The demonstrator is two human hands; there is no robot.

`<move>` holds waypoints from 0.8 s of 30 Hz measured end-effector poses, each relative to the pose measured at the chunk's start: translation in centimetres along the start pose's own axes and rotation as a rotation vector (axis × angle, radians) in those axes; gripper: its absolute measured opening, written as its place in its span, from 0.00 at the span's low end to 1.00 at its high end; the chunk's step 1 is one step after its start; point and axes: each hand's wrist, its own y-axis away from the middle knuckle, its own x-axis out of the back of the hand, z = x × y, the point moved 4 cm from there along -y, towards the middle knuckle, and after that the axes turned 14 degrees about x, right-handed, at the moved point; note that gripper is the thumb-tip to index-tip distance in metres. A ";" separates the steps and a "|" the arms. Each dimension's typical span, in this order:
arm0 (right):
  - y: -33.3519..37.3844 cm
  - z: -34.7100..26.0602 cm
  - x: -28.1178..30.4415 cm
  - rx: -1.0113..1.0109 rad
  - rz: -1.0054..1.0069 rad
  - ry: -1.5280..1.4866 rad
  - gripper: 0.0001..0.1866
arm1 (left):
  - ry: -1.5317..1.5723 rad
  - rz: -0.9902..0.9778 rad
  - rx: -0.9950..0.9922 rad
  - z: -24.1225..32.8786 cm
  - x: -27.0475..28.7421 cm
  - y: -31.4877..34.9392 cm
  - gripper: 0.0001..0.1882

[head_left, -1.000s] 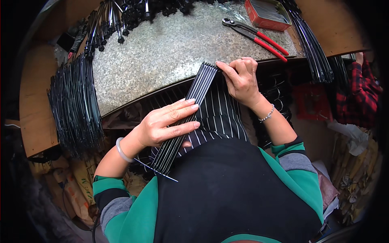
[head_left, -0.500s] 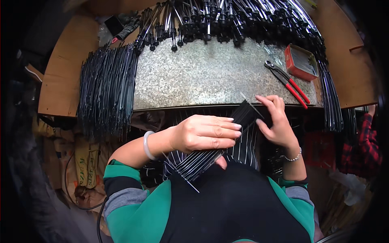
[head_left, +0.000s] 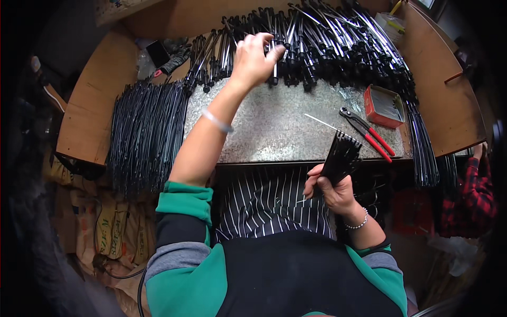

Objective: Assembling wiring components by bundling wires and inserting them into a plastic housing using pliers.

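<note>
My right hand (head_left: 335, 195) is closed around the lower end of a bundle of thin black strips (head_left: 340, 158) in front of the bench's near edge. The bundle stands tilted, its far end fanned out, and a thin metal pin (head_left: 319, 121) sticks out from that end to the left. At the back of the bench, my left hand (head_left: 253, 59) reaches over a pile of black rods (head_left: 301, 47) with dark knobbed ends. Its thumb and fingers are apart and curved beside the rods, with nothing visibly held between them.
Red-handled pliers (head_left: 368, 133) and a red box (head_left: 384, 108) of small pieces lie on the speckled bench top (head_left: 248, 132). Long black strips (head_left: 148, 132) overhang the left edge. More strips (head_left: 424, 142) hang at right, near a person in a checked sleeve (head_left: 470, 195).
My left hand has left the bundle and moved up to the rod pile. The right hand now grips the bundle, which stands more upright, and has come slightly lower and left.
</note>
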 end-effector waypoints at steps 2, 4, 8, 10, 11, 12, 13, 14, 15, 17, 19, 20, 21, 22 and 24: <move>-0.1 0.6 -0.8 0.008 0.000 -0.037 0.14 | -0.074 0.116 0.076 -2.7 -2.5 -4.2 0.21; -0.1 0.9 -0.7 0.037 0.010 -0.047 0.15 | -0.012 -0.102 0.332 -3.5 -5.8 -6.9 0.24; 0.4 0.1 0.1 -0.002 0.089 -0.011 0.18 | -0.272 -0.297 0.565 -3.0 -7.8 -8.9 0.20; 0.8 0.2 0.6 0.017 0.121 -0.014 0.18 | -0.151 -0.228 0.624 -4.2 -7.7 -10.0 0.21; 0.9 0.2 0.9 0.024 0.152 -0.024 0.19 | -0.035 -0.237 0.640 -5.0 -7.6 -10.5 0.21; 1.0 0.2 1.1 -0.001 0.183 -0.036 0.19 | 0.078 -0.254 0.653 -5.1 -7.3 -10.3 0.22; 1.1 0.2 1.2 0.001 0.184 -0.040 0.19 | 0.370 -0.381 0.668 -5.3 -7.3 -9.4 0.20; 1.0 0.2 1.4 0.001 0.190 -0.026 0.19 | 0.759 -0.421 0.665 -5.1 -7.3 -8.3 0.15; 1.2 0.1 1.8 -0.001 0.210 -0.007 0.20 | 1.151 -0.467 0.644 -2.8 -6.2 -5.9 0.11; 1.1 0.2 1.9 -0.003 0.198 -0.018 0.21 | 1.481 -0.601 0.492 0.4 -3.0 -0.8 0.15; 0.9 0.0 1.6 0.019 0.183 -0.018 0.22 | 1.477 -0.563 0.400 2.1 0.2 2.3 0.18; 0.9 0.0 1.4 -0.001 0.177 -0.040 0.22 | 1.444 -0.523 0.420 2.4 1.5 2.6 0.20; 0.9 0.0 1.2 -0.009 0.181 -0.057 0.22 | 1.447 -0.412 0.407 2.0 2.8 2.9 0.21; 0.7 0.0 1.1 -0.028 0.200 -0.067 0.22 | 1.454 -0.317 0.405 1.5 3.6 3.0 0.23; 0.5 -0.2 0.6 -0.032 0.223 -0.046 0.21 | 1.421 -0.269 0.397 1.3 5.6 4.0 0.21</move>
